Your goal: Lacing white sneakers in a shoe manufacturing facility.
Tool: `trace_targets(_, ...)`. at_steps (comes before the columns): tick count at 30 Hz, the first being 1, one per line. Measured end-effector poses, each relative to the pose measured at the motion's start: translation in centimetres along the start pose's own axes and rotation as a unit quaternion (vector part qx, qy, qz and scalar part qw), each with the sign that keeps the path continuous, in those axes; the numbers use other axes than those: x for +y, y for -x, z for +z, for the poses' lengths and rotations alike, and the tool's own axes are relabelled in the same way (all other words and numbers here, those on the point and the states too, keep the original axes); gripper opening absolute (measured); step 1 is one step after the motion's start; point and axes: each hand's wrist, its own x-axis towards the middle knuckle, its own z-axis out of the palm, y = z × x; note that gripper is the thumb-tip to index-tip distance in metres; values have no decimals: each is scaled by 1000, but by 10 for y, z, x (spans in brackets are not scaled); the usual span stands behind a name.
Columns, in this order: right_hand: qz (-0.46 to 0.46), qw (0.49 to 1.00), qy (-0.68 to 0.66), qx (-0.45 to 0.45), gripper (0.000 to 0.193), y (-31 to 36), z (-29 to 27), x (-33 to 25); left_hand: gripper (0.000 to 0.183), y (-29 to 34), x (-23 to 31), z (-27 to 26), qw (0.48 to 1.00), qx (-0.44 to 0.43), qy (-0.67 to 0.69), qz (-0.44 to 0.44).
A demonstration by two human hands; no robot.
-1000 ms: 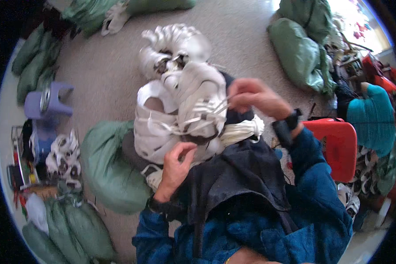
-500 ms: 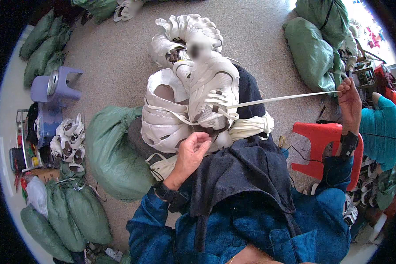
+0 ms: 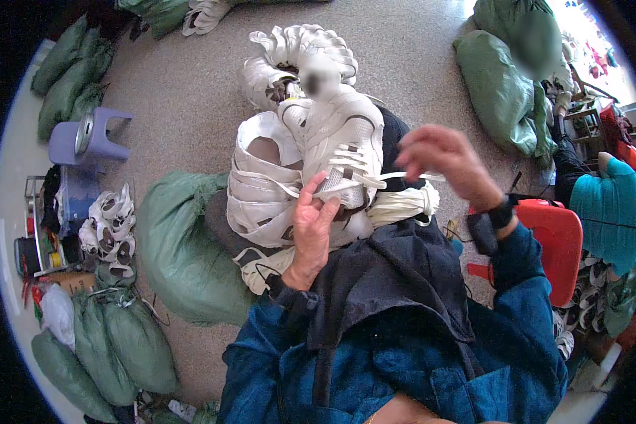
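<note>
A white sneaker upper, partly laced through its eyelets, lies across my lap. A flat white shoelace runs from its eyelets toward the right. My left hand is at the heel end of the upper, finger and thumb apart, beside the lace loop. To the right, my right hand hovers over the loose lace end, smeared by motion. I cannot make out whether its fingers grip the lace. Left of the upper sits a nested stack of white uppers. A bundle of white laces lies on my right thigh.
More nested white uppers curve beyond my knees. A green sack is at my left and a red stool at my right. Farther off are a purple stool, green sacks and a teal bundle.
My right hand has come back from the far right, where it held the lace stretched out, to near the upper. My left hand has risen slightly, its fingers now beside the lace loop.
</note>
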Motion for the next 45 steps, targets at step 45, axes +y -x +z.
trace_targets(45, -189, 860, 473, 39, 15, -35, 60, 70, 31, -18, -15, 21, 992, 96, -78, -4)
